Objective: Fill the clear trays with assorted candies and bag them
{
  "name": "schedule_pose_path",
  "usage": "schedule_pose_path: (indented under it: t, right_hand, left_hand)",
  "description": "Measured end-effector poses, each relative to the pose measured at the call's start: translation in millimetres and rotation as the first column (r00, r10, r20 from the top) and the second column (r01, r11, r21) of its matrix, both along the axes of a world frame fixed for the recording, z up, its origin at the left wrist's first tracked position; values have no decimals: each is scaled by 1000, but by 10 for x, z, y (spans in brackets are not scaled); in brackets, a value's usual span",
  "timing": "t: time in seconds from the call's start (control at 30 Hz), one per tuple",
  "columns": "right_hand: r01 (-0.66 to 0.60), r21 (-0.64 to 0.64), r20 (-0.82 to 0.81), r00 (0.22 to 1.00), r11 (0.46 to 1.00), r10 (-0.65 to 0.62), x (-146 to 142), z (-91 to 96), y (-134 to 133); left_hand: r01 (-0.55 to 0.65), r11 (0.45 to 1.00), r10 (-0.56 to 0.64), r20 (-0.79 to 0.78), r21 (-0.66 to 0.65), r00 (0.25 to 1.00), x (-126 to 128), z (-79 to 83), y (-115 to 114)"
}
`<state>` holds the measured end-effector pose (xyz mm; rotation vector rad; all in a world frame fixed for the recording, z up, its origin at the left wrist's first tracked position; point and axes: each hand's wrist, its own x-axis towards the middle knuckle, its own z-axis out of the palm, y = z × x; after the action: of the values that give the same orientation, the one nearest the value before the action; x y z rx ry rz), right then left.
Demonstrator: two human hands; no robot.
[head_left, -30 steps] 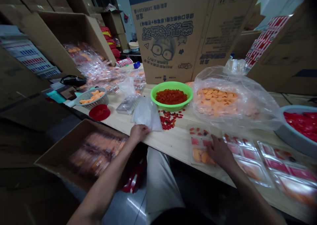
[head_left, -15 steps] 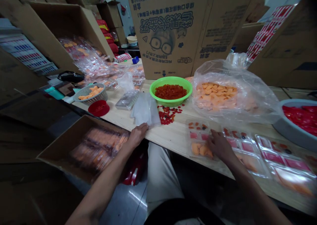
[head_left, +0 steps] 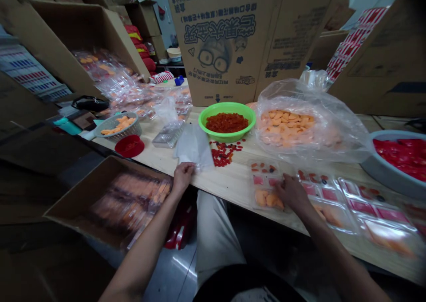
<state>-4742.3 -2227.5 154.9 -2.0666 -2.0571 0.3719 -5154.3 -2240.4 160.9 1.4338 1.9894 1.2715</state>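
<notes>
My left hand (head_left: pixel 183 178) is at the table's front edge, fingers closed on the near edge of a flat stack of clear plastic bags (head_left: pixel 193 147). My right hand (head_left: pixel 291 191) has its fingers curled and pinched on the right side of a clear compartment tray (head_left: pixel 265 184). That tray holds small red and dark candies at the top, pink pieces in the middle and orange pieces below. Just right of this hand lies another filled tray (head_left: pixel 324 200), and a further one (head_left: pixel 376 213) beyond it. Loose red candies (head_left: pixel 222 154) are scattered between the bags and the first tray.
A green bowl (head_left: pixel 203 125) of red candies stands behind the scattered ones. Right of it are a big clear bag of orange pieces (head_left: pixel 289 124) and a grey basin (head_left: pixel 369 153) of red packets. An open carton (head_left: pixel 63 204) of packed trays sits below the table's left edge.
My left hand has shifted slightly left and its fingers are more curled at the bags' edge. My right hand stays at the same tray. The view has turned a little.
</notes>
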Motion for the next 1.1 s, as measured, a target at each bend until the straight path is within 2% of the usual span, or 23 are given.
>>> schedule_pose_path:
  t: [0.1, 0.17, 0.27, 0.33, 0.4, 0.5, 0.57, 0.63, 0.7, 0.83, 0.9, 1.0, 1.1]
  right_hand:
    - [19, 21, 31, 999, 1000, -19, -100, 87, -44]
    - [28, 41, 37, 999, 999, -30, -179, 168, -79]
    - [67, 9, 25, 997, 998, -67, -278, 296, -103]
    - [114, -38, 12, 993, 993, -114, -318, 364, -109]
    - [144, -77, 4, 990, 987, -144, -337, 405, -116]
    - [145, -88, -8, 989, 985, -146, -345, 422, -120]
    - [161, -79, -29, 986, 984, -164, -342, 419, -101]
    - [192, -100, -74, 977, 976, -200, -330, 413, -56]
    - [218, -154, -174, 954, 964, -243, -306, 406, 9]
    - [207, -240, -500, 811, 949, -303, -250, 373, 133]
    - [197, -267, -591, 740, 943, -322, -236, 351, 169]
    - [168, -325, -675, 648, 930, -353, -218, 342, 183]
    - [139, -364, -742, 555, 921, -377, -121, 380, 153]
  left_hand:
    - [-175, 983, 183, -178, 58, 967, 116, 47, -57]
    - [-294, 932, 334, -189, 211, 923, 290, 131, -92]
    - [-296, 823, 419, -167, 484, 893, 743, 278, -183]
    - [-188, 807, 332, -166, 560, 928, 1145, 330, -289]
    - [15, 827, 111, -189, 561, 976, 1557, 306, -402]
    - [325, 831, -242, -232, 452, 942, 2037, 147, -493]
    - [395, 857, -338, -220, 330, 915, 2203, 17, -481]
    - [409, 888, -368, -207, 209, 906, 2251, -79, -433]
    - [437, 889, -410, -187, 135, 893, 2226, -119, -380]
    - [479, 868, -478, -43, 131, 877, 2134, -61, -300]
    - [476, 865, -487, 40, 156, 872, 2104, -1, -260]
    - [428, 885, -457, 174, 181, 872, 2052, 91, -183]
    - [313, 939, -342, 305, 142, 889, 1952, 171, -113]
